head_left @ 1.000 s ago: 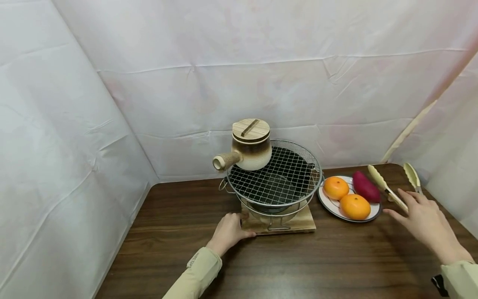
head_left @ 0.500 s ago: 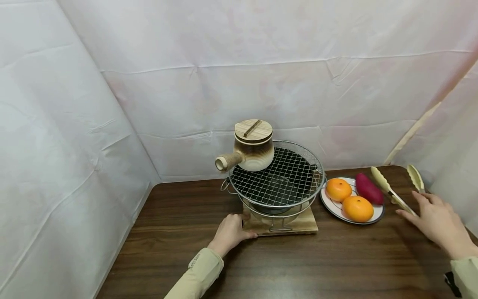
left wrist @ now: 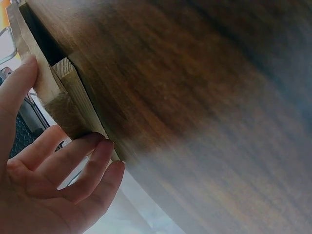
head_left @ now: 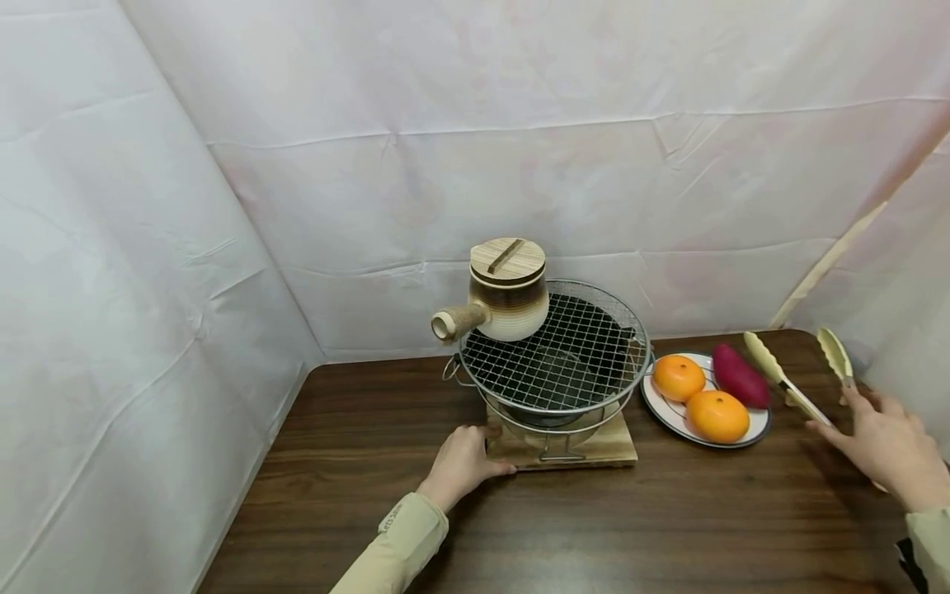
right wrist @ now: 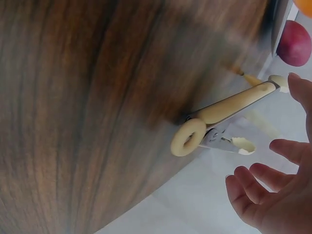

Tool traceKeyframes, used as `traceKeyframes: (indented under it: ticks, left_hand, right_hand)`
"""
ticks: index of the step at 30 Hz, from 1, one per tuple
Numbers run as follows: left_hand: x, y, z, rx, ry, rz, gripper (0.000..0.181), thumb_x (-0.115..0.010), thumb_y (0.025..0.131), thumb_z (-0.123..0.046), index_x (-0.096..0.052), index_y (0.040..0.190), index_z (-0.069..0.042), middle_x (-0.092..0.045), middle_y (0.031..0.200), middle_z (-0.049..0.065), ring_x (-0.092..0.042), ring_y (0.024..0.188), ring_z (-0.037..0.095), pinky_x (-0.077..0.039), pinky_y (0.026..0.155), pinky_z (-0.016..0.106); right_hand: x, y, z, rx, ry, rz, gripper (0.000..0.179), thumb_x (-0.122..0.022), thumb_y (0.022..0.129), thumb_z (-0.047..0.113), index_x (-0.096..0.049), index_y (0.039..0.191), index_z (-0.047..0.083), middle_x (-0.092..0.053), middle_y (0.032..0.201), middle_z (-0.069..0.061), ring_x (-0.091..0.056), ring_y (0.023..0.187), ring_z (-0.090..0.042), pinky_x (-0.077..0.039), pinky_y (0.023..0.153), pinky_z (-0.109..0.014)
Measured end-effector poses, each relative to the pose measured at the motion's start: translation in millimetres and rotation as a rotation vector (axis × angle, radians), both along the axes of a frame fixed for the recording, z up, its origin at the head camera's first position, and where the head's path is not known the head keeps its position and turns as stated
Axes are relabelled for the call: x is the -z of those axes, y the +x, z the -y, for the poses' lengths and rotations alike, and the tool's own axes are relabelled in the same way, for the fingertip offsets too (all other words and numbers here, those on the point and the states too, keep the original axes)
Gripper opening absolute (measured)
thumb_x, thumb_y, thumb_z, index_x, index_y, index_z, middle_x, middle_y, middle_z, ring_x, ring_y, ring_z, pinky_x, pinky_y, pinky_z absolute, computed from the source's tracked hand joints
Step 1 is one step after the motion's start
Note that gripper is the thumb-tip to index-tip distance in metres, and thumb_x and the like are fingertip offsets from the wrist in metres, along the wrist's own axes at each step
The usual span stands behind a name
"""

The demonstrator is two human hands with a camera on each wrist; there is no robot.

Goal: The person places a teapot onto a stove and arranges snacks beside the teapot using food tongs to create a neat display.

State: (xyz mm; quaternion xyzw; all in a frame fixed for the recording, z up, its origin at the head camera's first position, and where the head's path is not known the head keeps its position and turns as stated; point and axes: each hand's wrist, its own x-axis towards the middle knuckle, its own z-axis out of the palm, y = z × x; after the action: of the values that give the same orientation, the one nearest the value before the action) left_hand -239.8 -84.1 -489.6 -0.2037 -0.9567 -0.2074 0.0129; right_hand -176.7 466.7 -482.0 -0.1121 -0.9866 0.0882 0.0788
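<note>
My left hand (head_left: 460, 466) grips the left front corner of a wooden board (head_left: 604, 441), its thumb along the front edge and its fingers by the side. On the board stands a small round grill (head_left: 571, 371) with a wire mesh top. A lidded clay pot (head_left: 512, 309) with a rope-wrapped handle sits at the mesh's left. My right hand (head_left: 894, 450) is over the spread tongs (head_left: 801, 400), fingers loosely bent and apart. In the right wrist view, the cream tong handle (right wrist: 234, 105) shows beside the fingers, and none of them is curled round it.
Left of the tongs is a white plate (head_left: 664, 417) with a dark rim, close to the grill. It holds two oranges (head_left: 717, 417) and a purple sweet potato (head_left: 740, 375). White cloth (head_left: 445, 190) hangs behind the brown table (head_left: 356, 478).
My right hand has moved to the right over the tongs, toward their handle end. The tongs lie as before, and my left hand keeps its grip on the board's corner.
</note>
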Motion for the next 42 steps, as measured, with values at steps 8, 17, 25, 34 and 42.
traceKeyframes:
  ticks: [8, 17, 25, 34, 42]
  left_hand:
    - [0.0, -0.6, -0.2, -0.002, -0.009, -0.003, 0.062, -0.085, 0.065, -0.046, -0.071, 0.115, -0.012, -0.075, 0.095, 0.005, -0.069, 0.083, 0.019, -0.053, 0.067, 0.031]
    - [0.2, -0.4, 0.2, 0.005, 0.0, -0.006, 0.061, -0.086, 0.065, -0.044, -0.072, 0.115, -0.012, -0.075, 0.097, 0.006, -0.07, 0.084, 0.019, -0.054, 0.067, 0.031]
    - [-1.4, -0.4, 0.8, 0.019, -0.001, -0.018, 0.062, -0.086, 0.066, -0.044, -0.071, 0.115, -0.01, -0.075, 0.102, 0.008, -0.071, 0.087, 0.021, -0.055, 0.069, 0.031]
    - [-0.3, -0.7, 0.3, 0.022, 0.004, -0.027, 0.062, -0.086, 0.065, -0.045, -0.072, 0.114, -0.01, -0.075, 0.099, 0.007, -0.07, 0.085, 0.02, -0.054, 0.068, 0.03]
    - [-0.2, -0.3, 0.1, 0.021, 0.006, -0.029, 0.062, -0.086, 0.065, -0.044, -0.072, 0.114, -0.01, -0.075, 0.1, 0.007, -0.071, 0.085, 0.019, -0.054, 0.068, 0.03]
  right_hand:
    - [3.7, -4.0, -5.5, 0.047, 0.016, 0.039, 0.099, -0.046, 0.089, 0.068, -0.017, 0.149, -0.005, -0.026, 0.125, -0.052, -0.036, 0.098, -0.071, -0.037, 0.074, -0.071]
    - [5.4, -7.3, -4.3, 0.065, -0.04, 0.098, 0.1, -0.046, 0.088, 0.07, -0.02, 0.144, -0.009, -0.024, 0.115, -0.054, -0.035, 0.088, -0.073, -0.037, 0.063, -0.069]
    - [6.0, -12.0, -2.6, 0.134, -0.026, 0.24, 0.114, -0.038, 0.084, 0.079, 0.006, 0.149, -0.004, -0.025, 0.11, -0.056, -0.035, 0.095, -0.071, -0.037, 0.072, -0.07]
    - [18.2, -18.0, -7.5, 0.154, -0.049, 0.266, 0.114, -0.044, 0.082, 0.079, -0.008, 0.146, -0.008, -0.03, 0.109, -0.054, -0.038, 0.093, -0.071, -0.04, 0.069, -0.066]
    - [23.7, -20.3, -10.3, 0.151, -0.075, 0.225, 0.12, -0.05, 0.082, 0.075, 0.009, 0.148, -0.006, -0.034, 0.105, -0.054, -0.042, 0.086, -0.068, -0.041, 0.066, -0.064]
